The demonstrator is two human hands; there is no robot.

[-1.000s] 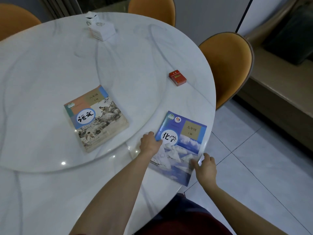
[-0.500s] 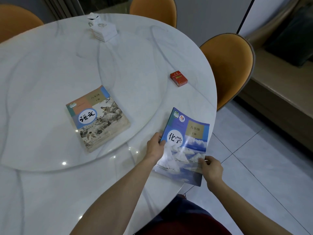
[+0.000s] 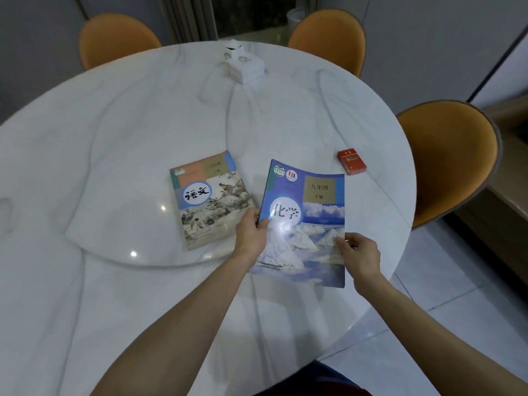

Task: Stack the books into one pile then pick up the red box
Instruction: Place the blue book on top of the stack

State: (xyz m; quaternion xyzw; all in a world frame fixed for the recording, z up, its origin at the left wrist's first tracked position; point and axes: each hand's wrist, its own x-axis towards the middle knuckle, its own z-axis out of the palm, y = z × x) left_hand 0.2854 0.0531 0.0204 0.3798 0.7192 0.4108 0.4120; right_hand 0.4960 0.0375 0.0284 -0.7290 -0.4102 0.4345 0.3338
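A blue book (image 3: 307,221) with snowy peaks on its cover is lifted off the table, held between both hands. My left hand (image 3: 253,234) grips its left edge and my right hand (image 3: 358,252) grips its right edge. A beige book (image 3: 210,197) with a painted cover lies flat on the round glass turntable (image 3: 114,224), just left of the blue one. The red box (image 3: 351,161) lies on the table beyond the blue book's far right corner, untouched.
A white tissue box (image 3: 244,64) stands at the far side of the white marble table (image 3: 85,310). Orange chairs (image 3: 448,158) ring the table at the far left, far middle and right. Tiled floor lies to the right.
Both hands have lifted the blue book off the table's edge and carried it left toward the beige book. The view has also shifted left.
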